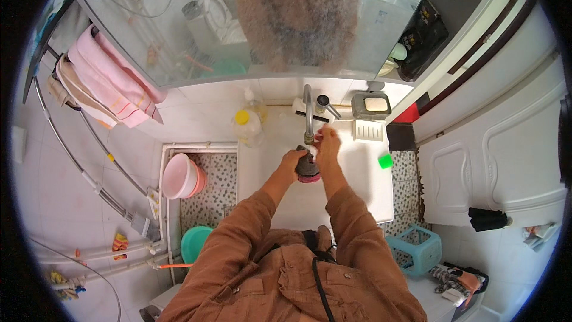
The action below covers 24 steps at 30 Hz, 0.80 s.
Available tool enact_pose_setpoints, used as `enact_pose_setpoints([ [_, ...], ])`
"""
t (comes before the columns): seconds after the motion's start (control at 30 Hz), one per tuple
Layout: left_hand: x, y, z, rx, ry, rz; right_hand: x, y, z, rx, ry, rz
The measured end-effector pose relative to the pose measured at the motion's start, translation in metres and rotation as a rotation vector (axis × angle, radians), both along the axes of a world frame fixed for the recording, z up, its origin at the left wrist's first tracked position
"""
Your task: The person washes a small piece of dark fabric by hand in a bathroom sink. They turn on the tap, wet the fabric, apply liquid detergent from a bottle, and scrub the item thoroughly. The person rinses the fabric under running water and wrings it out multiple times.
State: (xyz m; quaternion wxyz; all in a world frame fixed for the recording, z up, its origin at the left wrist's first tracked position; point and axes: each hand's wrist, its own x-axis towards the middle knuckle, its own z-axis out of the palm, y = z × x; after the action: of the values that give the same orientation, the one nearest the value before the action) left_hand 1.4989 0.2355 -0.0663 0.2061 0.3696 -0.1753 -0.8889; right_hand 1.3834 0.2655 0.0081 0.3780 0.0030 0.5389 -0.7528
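Note:
Below the curved metal faucet (308, 113), both my hands are close together over the white sink (357, 185). My left hand (290, 166) is closed on a dark grey item with a pinkish-red lower edge (308, 172); its kind is unclear. My right hand (328, 148) is beside the spout's end, just right of that item, with its fingers bent inward. A small white patch shows between the hands, and I cannot tell whether it is water, foam or an object. What the right fingers hold, if anything, is hidden.
A yellow-capped clear jug (247, 128) stands at the sink's back left. A soap box (370, 105), a slotted white dish (368, 130) and a green block (385, 161) line the right. Pink buckets (180, 177) are at left, a blue stool (417, 249) at right. A mirror cabinet (196, 77) overhangs.

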Motion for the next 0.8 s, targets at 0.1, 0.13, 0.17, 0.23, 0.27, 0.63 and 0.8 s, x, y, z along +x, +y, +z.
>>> enact_pose_setpoints([
  [0.1, 0.010, -0.002, -0.021, 0.099, 0.040, 0.133, 0.023, -0.001, -0.004, -0.263, -0.510, 0.262],
  [0.13, 0.013, -0.003, -0.024, 0.143, 0.034, 0.190, 0.024, -0.003, -0.007, -0.320, -0.643, 0.272],
  [0.17, 0.013, 0.000, -0.013, 0.158, -0.071, 0.150, 0.024, -0.002, -0.010, -0.346, -0.695, 0.274],
  [0.23, 0.017, 0.007, 0.009, 0.178, -0.280, 0.072, 0.026, -0.002, -0.013, -0.401, -0.795, 0.283],
  [0.27, 0.021, 0.006, -0.004, 0.123, -0.180, 0.051, 0.031, -0.006, -0.013, -0.479, -0.827, 0.304],
  [0.63, -0.040, -0.004, 0.001, 0.052, 0.051, 0.133, 0.040, -0.010, -0.015, -0.700, -0.869, 0.282],
  [0.8, -0.047, -0.006, 0.008, 0.070, 0.035, 0.166, 0.045, -0.009, 0.009, -0.713, -0.802, 0.210],
])
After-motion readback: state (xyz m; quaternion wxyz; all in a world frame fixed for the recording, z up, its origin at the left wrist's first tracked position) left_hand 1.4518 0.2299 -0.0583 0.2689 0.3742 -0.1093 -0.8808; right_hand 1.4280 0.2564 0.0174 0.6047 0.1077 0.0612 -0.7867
